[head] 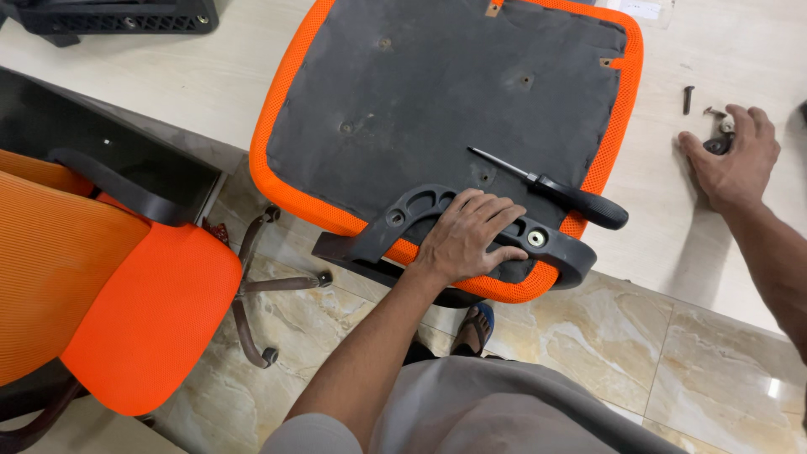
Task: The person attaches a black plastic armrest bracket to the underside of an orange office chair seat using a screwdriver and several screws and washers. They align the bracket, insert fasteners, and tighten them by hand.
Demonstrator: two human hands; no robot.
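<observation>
Left hand (pixel 466 240) presses flat on the stiff armrest (pixel 471 227) at the seat's (pixel 437 101) six-o'clock edge, best gripped around its bar, while right hand (pixel 733 160) closes on small, slippery screws (pixel 721 134) at three o'clock on the counter (pixel 656 244).

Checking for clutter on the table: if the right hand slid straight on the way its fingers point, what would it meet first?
The right hand points up the table toward small metal hardware at its fingertips; just beyond lies a dark screw, slightly left of that line.
</observation>
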